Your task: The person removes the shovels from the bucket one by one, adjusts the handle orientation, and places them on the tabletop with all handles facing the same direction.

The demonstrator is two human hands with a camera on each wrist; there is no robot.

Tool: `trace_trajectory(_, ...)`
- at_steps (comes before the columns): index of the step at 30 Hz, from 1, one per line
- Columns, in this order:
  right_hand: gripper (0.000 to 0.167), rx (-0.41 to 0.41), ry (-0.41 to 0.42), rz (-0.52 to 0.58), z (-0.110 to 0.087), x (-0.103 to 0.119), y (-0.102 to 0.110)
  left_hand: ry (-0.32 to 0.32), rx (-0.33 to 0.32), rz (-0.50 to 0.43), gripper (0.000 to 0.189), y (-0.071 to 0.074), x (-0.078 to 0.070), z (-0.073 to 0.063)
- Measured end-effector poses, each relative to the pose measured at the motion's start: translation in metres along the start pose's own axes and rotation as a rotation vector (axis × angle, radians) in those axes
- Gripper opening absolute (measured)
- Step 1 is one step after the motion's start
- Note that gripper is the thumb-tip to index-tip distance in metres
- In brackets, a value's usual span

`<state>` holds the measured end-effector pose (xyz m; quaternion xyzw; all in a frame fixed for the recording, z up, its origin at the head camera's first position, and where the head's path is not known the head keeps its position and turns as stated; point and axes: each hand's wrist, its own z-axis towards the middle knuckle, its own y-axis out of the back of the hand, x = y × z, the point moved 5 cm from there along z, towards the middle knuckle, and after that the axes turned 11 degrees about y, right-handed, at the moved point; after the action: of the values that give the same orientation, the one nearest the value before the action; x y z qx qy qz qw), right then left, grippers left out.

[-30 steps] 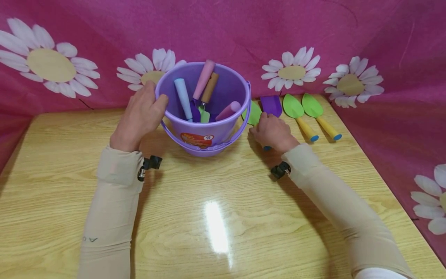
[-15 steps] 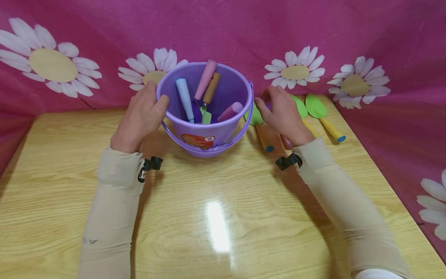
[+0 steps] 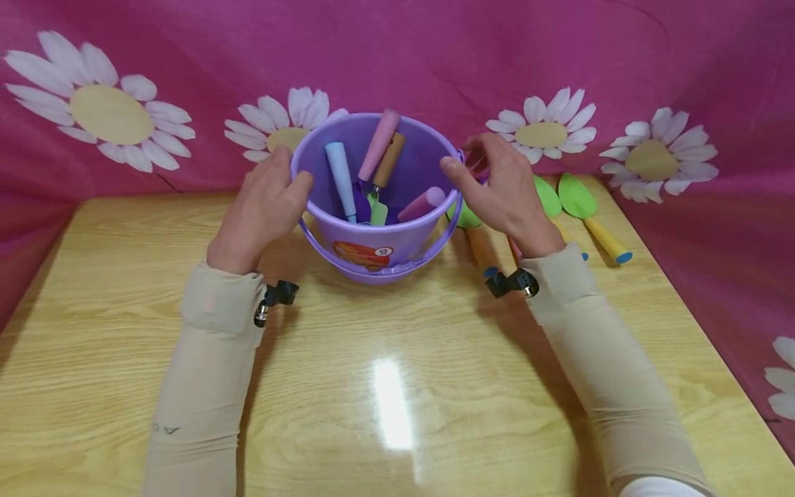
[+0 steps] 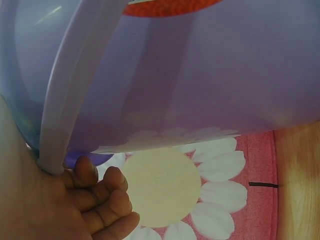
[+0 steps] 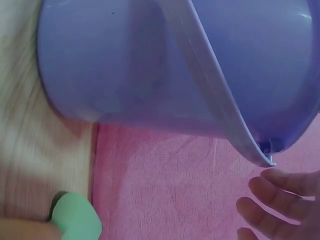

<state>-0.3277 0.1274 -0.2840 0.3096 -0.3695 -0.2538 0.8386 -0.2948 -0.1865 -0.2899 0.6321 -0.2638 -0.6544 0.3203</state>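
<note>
A purple bucket stands on the table with its bail hanging across the front. My left hand grips its left rim, thumb over the edge and fingers outside. The right hand is at the opposite rim, thumb tip right by the edge, its fingers extended just beside the bail's joint. Inside the bucket lean tools with a light blue handle, a pink handle, a brown handle and a second pink handle. Their blades are partly hidden.
Right of the bucket lies a green trowel with an orange handle, partly behind my right hand. Farther right are green trowels with yellow handles, the outermost trowel fully visible. A pink flowered cloth hangs behind the wooden table.
My right hand has left the tools lying on the table and moved up to the bucket's right rim. The left hand keeps its grip on the left rim.
</note>
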Motion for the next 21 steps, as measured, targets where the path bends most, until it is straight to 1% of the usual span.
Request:
trace_trajectory(4,0.059,0.042,-0.038,0.029,0.003,0.001,-0.005,0.000,-0.006,0.000,0.040,0.000,0.000,0.000)
trace_trajectory(9,0.065,0.096,-0.039,0.023,0.007,-0.001,-0.008,0.004,-0.004,-0.012,0.040,0.000,0.000,0.001)
trace_trajectory(12,0.063,0.155,-0.033,0.008,0.010,-0.003,-0.010,0.007,-0.007,-0.012,0.039,0.000,0.001,0.001)
trace_trajectory(16,0.052,0.188,0.010,-0.019,0.013,-0.006,-0.013,0.006,-0.010,-0.018,0.038,0.000,0.002,0.000)
trace_trajectory(21,0.045,0.161,0.077,-0.035,0.014,-0.007,-0.016,0.001,-0.016,-0.016,0.037,0.000,0.002,0.001)
